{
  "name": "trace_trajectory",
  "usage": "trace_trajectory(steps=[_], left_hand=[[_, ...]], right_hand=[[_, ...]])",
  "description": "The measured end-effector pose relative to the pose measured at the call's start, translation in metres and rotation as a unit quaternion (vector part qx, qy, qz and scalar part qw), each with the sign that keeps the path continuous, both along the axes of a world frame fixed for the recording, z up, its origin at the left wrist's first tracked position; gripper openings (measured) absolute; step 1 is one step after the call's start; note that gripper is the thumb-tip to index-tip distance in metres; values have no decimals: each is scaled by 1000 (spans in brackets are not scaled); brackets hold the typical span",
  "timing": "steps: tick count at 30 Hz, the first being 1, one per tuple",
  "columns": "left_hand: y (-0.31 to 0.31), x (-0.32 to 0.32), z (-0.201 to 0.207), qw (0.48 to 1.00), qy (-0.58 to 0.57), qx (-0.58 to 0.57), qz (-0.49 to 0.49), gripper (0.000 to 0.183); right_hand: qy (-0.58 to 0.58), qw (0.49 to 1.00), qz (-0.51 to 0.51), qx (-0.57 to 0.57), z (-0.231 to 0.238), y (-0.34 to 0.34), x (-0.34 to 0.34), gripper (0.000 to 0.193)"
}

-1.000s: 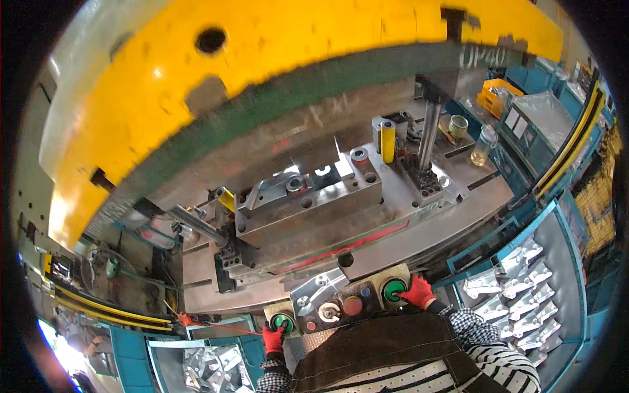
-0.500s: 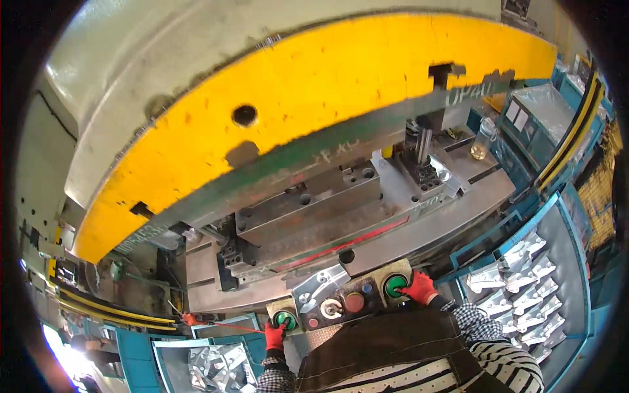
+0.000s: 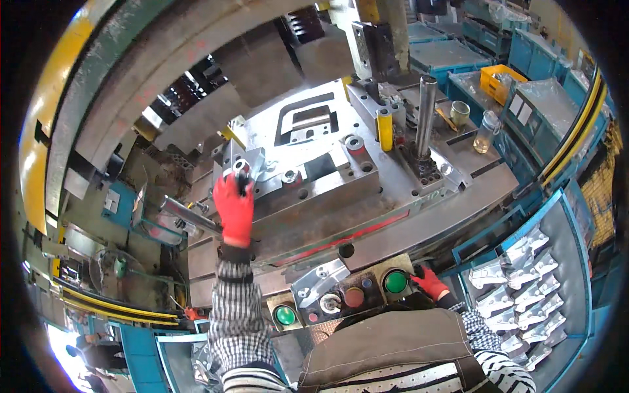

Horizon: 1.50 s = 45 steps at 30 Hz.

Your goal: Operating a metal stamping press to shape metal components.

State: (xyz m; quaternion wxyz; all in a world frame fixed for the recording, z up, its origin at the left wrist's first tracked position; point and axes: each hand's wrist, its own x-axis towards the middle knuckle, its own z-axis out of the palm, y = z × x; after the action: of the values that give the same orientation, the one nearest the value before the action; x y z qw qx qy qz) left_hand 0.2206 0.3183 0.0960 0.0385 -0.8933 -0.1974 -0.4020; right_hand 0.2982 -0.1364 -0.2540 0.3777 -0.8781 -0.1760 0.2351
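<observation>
My left hand [image 3: 234,208], in a red glove with dark finger parts, reaches over the left end of the press's lower die [image 3: 308,200]. Its fingers look apart, beside a round guide post and a shiny metal part [image 3: 263,165] on the die; whether they touch either is unclear. Down at the control panel [image 3: 367,285], my right hand [image 3: 430,284], also red-gloved, has its fingers spread beside the right green button [image 3: 396,281]. Nothing shows in it. The left green button [image 3: 285,315] is uncovered. A bracket-like metal part [image 3: 321,281] lies on the panel.
Overhead, the raised upper die [image 3: 157,92] curves across. A steel pillar [image 3: 426,118] and a yellow post [image 3: 384,131] stand at right. A blue-edged bin [image 3: 573,229] holds several metal brackets [image 3: 524,288]. A clear bottle [image 3: 485,133] stands on the bed's right side.
The yellow-fronted upper part of the press has risen, exposing the lower die. My left hand has left its green button and reached up to the die; my right hand has shifted slightly off its button.
</observation>
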Motion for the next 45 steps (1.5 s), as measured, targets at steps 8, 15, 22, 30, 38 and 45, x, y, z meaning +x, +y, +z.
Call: trace_trajectory(steps=[8,15,22,30,38,45], left_hand=[[26,91,-13,955,154,158,200,36],[74,74,-19,987,80,59,125,38],[-27,-20,44,988,-97,-92,-83,32],[-110,-186,-54,954,-76,-286,-43,35],[-151,-166,-203,939,-80,-325,81,33],[-144,-167,-236,951,-34,-236,199,37]], right_hand=[[97,960,-221,145,19,-75,12,55],[-41,937,-274,215,102,-68,113,45],[183,853,-287,395,61,-64,273,39],[128,921,-132,344,34,-31,332,26],[159,851,-210,454,77,-43,287,28],[-54,944,-190,265,74,-243,206,40]])
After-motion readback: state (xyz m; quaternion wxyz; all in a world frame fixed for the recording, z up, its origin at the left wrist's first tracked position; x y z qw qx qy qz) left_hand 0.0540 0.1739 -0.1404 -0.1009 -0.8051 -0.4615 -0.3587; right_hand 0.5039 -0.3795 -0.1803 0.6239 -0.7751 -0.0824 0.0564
